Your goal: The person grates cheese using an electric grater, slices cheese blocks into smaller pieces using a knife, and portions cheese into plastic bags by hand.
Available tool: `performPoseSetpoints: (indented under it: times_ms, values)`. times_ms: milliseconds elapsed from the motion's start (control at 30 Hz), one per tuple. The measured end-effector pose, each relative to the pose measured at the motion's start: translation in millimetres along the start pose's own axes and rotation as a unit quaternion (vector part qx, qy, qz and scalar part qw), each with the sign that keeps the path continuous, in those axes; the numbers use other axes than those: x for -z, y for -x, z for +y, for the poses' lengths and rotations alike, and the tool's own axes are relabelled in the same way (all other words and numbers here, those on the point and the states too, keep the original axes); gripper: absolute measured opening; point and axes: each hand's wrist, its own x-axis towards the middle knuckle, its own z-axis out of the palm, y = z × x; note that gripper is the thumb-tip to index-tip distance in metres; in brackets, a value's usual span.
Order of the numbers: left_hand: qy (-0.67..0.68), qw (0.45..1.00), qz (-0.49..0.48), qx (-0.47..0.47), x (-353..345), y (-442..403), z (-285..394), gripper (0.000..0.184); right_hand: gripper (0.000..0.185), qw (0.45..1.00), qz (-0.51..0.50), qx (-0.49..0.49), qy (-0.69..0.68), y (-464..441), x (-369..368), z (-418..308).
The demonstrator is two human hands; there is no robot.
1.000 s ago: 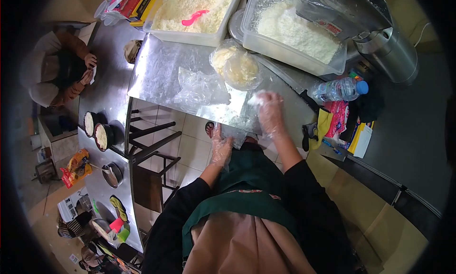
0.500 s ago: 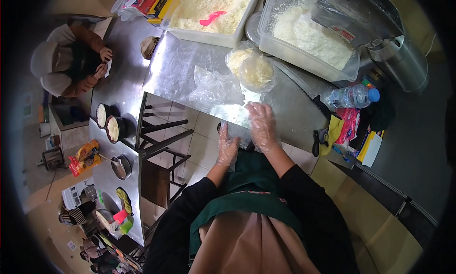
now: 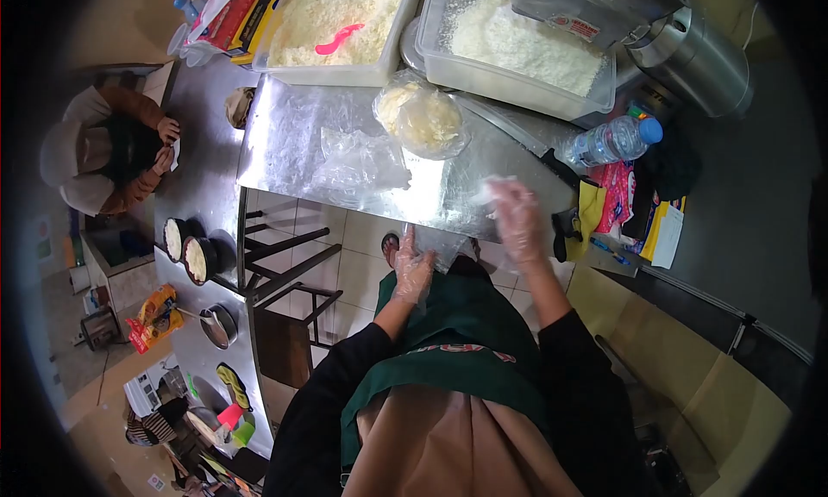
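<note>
My right hand (image 3: 519, 225), in a clear plastic glove, is closed on a crumpled white cloth (image 3: 493, 189) above the table's front edge; it is blurred, and whether it is cloth or tissue is unclear. My left hand (image 3: 413, 277), gloved too, is at the table edge in front of the green apron (image 3: 457, 316), with a clear plastic bag (image 3: 442, 245) held in it. Ahead on the steel table (image 3: 302, 109) are a crumpled plastic sheet (image 3: 354, 161) and a knotted clear bag of pale shredded food (image 3: 423, 122).
Tubs of yellowish shreds (image 3: 345, 75) and white shreds (image 3: 569, 100) stand at the back. A long knife (image 3: 509, 128), a water bottle (image 3: 612, 143) and yellow cloth (image 3: 591, 212) are to the right. Filled round pans (image 3: 198, 260) and a co-worker (image 3: 112, 152) are left.
My right hand has moved right and lifted off the wet patch with the white cloth. My left hand stays at the table edge. The whole view has shifted slightly.
</note>
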Motion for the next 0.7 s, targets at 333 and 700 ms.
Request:
performPoseSetpoints:
  times_ms: [333, 700]
  values:
    - [0.079, 0.996, -0.043, 0.009, 24, -7, 8, 0.075, 0.048, 0.981, 0.082, -0.015, 0.174, 48, -98, -2]
    - [0.072, 0.990, -0.102, 0.063, 75, -28, 12, 0.073, 0.030, 0.967, 0.175, -0.061, -0.175, 23, -118, -32]
